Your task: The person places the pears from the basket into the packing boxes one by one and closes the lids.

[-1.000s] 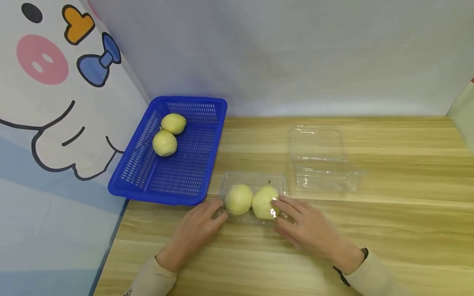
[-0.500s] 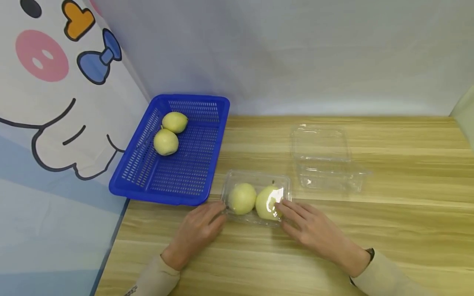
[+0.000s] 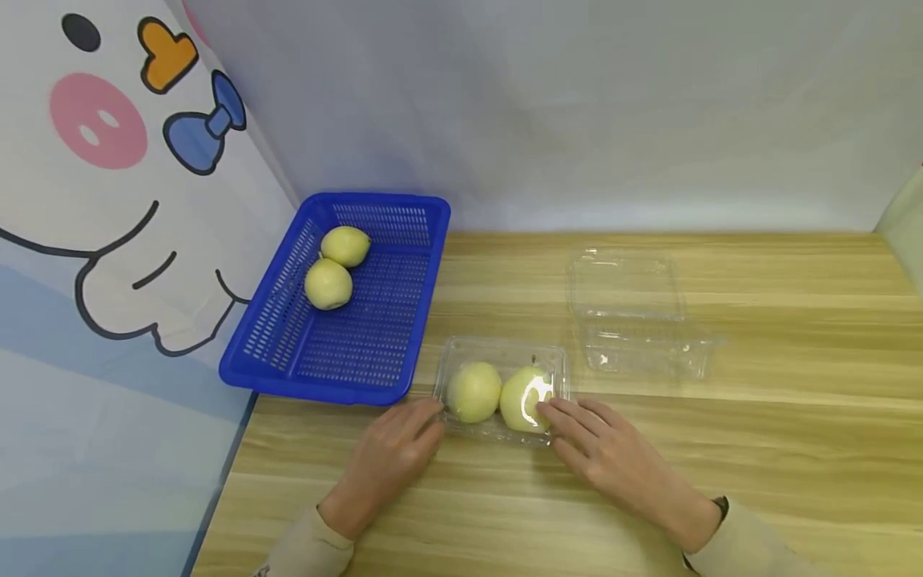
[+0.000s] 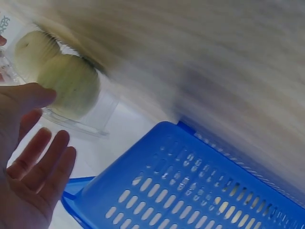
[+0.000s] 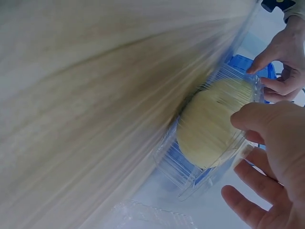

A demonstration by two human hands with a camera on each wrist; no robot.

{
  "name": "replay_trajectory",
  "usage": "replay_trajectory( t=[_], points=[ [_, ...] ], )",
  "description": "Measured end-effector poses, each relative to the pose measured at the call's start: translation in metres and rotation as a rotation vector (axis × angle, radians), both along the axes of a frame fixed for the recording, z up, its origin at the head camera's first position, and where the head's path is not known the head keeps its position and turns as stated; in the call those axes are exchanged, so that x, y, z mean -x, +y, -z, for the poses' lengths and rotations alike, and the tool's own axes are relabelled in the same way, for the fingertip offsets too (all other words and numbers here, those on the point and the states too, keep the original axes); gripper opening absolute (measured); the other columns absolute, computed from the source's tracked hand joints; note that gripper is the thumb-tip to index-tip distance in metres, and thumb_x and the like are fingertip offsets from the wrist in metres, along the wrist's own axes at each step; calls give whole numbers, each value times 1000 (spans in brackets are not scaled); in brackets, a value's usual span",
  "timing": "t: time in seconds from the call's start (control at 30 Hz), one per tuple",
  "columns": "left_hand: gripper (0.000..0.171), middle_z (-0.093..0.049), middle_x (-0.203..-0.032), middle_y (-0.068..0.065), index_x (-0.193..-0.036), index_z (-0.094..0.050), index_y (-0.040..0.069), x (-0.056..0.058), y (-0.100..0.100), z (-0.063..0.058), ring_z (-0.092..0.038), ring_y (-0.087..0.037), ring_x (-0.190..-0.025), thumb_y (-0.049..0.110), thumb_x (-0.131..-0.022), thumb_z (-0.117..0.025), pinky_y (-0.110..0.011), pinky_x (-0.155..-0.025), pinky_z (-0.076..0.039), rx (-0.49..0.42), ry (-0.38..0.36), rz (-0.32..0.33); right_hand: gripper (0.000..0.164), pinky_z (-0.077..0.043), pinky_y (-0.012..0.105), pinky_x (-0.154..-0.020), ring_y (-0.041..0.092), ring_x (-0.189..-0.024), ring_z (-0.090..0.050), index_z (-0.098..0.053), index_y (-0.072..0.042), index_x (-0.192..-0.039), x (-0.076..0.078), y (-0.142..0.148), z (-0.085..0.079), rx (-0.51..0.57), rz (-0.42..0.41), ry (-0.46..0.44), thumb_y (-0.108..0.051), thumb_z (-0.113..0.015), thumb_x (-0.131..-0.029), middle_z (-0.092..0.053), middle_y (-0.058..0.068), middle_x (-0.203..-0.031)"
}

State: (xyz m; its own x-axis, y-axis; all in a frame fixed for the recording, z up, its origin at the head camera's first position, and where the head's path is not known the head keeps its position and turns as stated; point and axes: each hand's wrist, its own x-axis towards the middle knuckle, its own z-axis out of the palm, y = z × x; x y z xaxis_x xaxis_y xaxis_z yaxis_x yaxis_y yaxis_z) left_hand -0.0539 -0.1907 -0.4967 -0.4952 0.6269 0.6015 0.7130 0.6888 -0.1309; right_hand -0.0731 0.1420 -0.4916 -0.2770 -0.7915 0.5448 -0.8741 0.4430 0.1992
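Two pale yellow-green pears, a left one (image 3: pixel 473 392) and a right one (image 3: pixel 521 401), lie side by side inside a clear plastic clamshell box (image 3: pixel 497 350). Its lid lies over them, with a bright glare above the right pear. My left hand (image 3: pixel 395 450) touches the box's near left corner with thumb and fingertips. At the near right corner, my right hand (image 3: pixel 613 457) rests its fingertips on the lid and its thumb by the near edge. Both wrist views show loosely extended fingers beside the box, the left hand (image 4: pixel 35 157) and the right hand (image 5: pixel 271 162).
A blue perforated basket (image 3: pixel 414 353) stands left of the box, with two more pears (image 3: pixel 346 246) at its far left. Behind and to the right, another clear clamshell box (image 3: pixel 627 312) stands with its lid raised. Wooden tabletop (image 3: pixel 793 417) surrounds them; a pale cloth wall (image 3: pixel 577 112) rises behind.
The view has shifted slightly. Box and right hand have slid a little to the right, and the glare on the lid has grown. Both hands stay at the box's near corners.
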Motion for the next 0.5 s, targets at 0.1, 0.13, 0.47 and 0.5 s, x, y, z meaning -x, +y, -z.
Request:
replay_trajectory(
  t=[0.1,0.13,0.47,0.5],
  points=[
    [38,-74,-104,-11,-87,-70,4,0,3,-2,-75,-25,-92,1,-109,-39,-36,-79,-65,12,-16,-22,29,-61,43,-95,30,-117,-73,-70,-7,-92,0,2,-1,-13,10,-21,-6,-43,-103,-74,17,-131],
    [36,-73,-103,-11,-86,-69,4,0,4,-3,-74,-25,-91,0,-107,-40,-35,-77,-65,19,-24,-31,32,-61,43,-94,30,-117,-73,-70,-7,-92,0,2,-1,-12,10,-28,-6,-41,-106,-74,17,-131],
    [28,-72,-111,-6,-103,-75,14,-9,10,-37,-74,-24,-99,26,-83,-90,-36,-77,-63,116,-314,-125,45,-64,43,-94,29,-112,-76,-74,-12,-87,2,0,-12,44,-2,-181,-35,-46,-114,-77,13,-127],
    [31,-73,-111,-5,-105,-76,14,-10,11,-42,-74,-23,-100,28,-83,-91,-36,-78,-63,120,-341,-126,43,-64,43,-93,28,-111,-76,-75,-12,-90,3,1,-14,60,-5,-193,-36,-48,-113,-77,13,-126]
  ],
)
